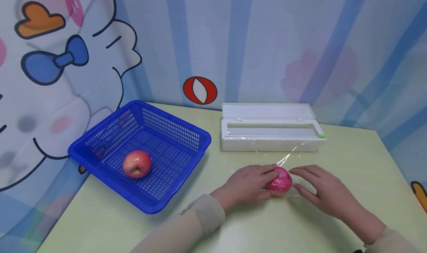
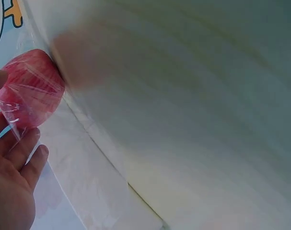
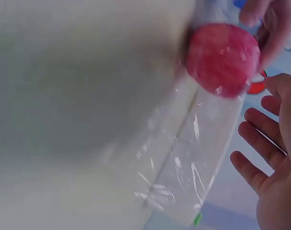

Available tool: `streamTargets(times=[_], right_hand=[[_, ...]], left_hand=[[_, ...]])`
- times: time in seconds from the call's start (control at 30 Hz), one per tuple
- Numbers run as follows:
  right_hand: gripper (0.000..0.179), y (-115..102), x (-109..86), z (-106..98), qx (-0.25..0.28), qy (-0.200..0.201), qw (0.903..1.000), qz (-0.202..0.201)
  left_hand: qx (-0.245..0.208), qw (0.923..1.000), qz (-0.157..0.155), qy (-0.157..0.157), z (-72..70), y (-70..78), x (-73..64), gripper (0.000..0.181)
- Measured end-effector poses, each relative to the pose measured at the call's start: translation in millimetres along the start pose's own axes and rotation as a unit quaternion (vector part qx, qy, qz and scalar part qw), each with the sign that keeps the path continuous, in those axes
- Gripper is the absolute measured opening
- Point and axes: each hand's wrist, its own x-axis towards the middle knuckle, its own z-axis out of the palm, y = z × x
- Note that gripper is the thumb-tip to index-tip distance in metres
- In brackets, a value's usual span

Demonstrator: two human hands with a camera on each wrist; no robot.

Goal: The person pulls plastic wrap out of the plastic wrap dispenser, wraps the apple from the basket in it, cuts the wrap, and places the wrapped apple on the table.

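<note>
A pinkish-red apple covered in clear cling film is on the table in front of a white cling film box. My left hand holds it from the left, thumb and fingers around its side; in the left wrist view, creased film stretches over the apple. My right hand is just right of the fruit, its fingers spread and slightly bent, with nothing gripped. In the right wrist view, a sheet of shiny film trails from the apple beside those open fingers.
A blue plastic basket stands at the left with another apple inside. The box's lid is raised against the back, and a green piece sits at its right end. A printed cloth hangs behind the table.
</note>
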Motion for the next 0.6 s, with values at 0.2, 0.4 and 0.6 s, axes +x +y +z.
streamTargets(times=[0.2,0.4,0.6], right_hand=[[0.067,-12.9,-8.7,10.7,0.034,-0.071,0.9945,0.069],[0.073,-12.9,-9.7,15.4,0.099,-0.117,0.9800,0.127],[0.083,-8.9,-3.6,22.7,0.124,-0.122,0.9752,0.137]], left_hand=[[-0.027,0.9996,-0.003,0.001,2.1,-3.9,1.1,0.070],[-0.106,0.9936,-0.038,-0.009,4.2,-8.7,4.2,0.074],[-0.133,0.9887,-0.064,-0.025,2.4,-11.3,7.9,0.079]])
